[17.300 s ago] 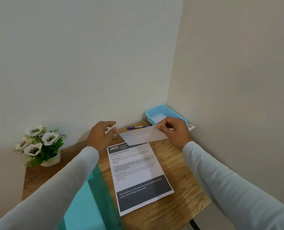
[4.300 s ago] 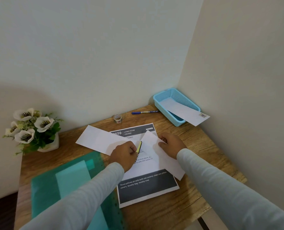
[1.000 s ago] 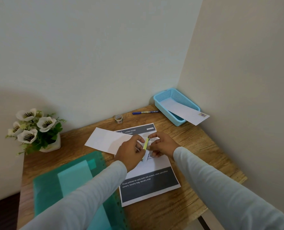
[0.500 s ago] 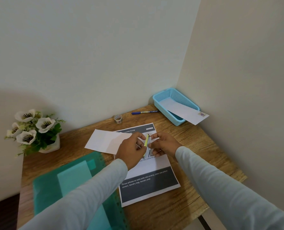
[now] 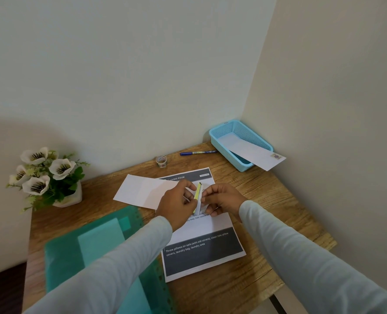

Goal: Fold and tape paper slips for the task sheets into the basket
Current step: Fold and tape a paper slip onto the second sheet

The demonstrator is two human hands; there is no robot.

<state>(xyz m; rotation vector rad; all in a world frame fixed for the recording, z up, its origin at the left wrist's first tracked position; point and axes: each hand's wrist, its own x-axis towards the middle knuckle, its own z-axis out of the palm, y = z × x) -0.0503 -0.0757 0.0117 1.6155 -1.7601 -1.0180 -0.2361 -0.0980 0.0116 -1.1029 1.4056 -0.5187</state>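
Observation:
My left hand [image 5: 176, 207] and my right hand [image 5: 222, 200] meet over the printed task sheet [image 5: 201, 243] and both pinch a small folded white paper slip [image 5: 201, 196]. A thin yellow-green object [image 5: 197, 196] stands between the hands, gripped by my left fingers. A second folded white slip [image 5: 142, 191] lies flat on the desk left of the hands. The blue basket [image 5: 231, 130] sits in the far right corner with a taped white slip [image 5: 253, 154] leaning out over its front edge. A small tape roll [image 5: 161, 160] stands near the back wall.
A blue pen [image 5: 198, 152] lies between the tape roll and the basket. A green plastic folder [image 5: 97, 245] covers the near left of the wooden desk [image 5: 267, 200]. White flowers in a pot [image 5: 47, 177] stand at the far left. Walls close the back and right.
Since a second ago the hands have stayed together over the sheet, working the small slip. Earlier the right hand pressed a larger slip flat; it is now folded small between both hands.

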